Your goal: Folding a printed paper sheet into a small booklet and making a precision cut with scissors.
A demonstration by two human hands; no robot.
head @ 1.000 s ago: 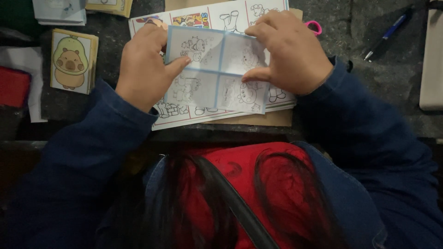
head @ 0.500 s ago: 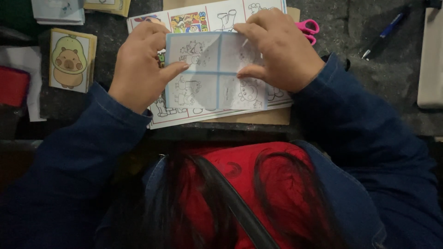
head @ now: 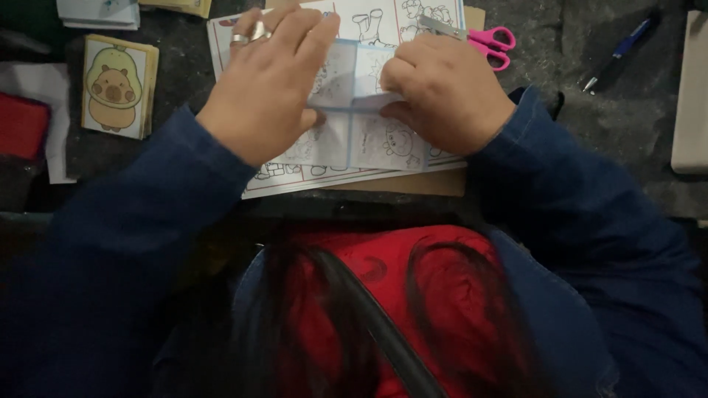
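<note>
Folding looks mid-way, judging by the shape: the blue-bordered sheet of line drawings is bent along its horizontal middle line, top half tipping toward the person, crease not pressed flat. Left hand lies spread over the sheet's left part, fingers flat; right hand is curled, pinching the bent edge near centre. Sheet sits on the larger red-bordered printed sheet atop brown card. Count: one pair of pink scissors, one blue pen, one card stack with an avocado cartoon, two ring bands on the left hand.
</note>
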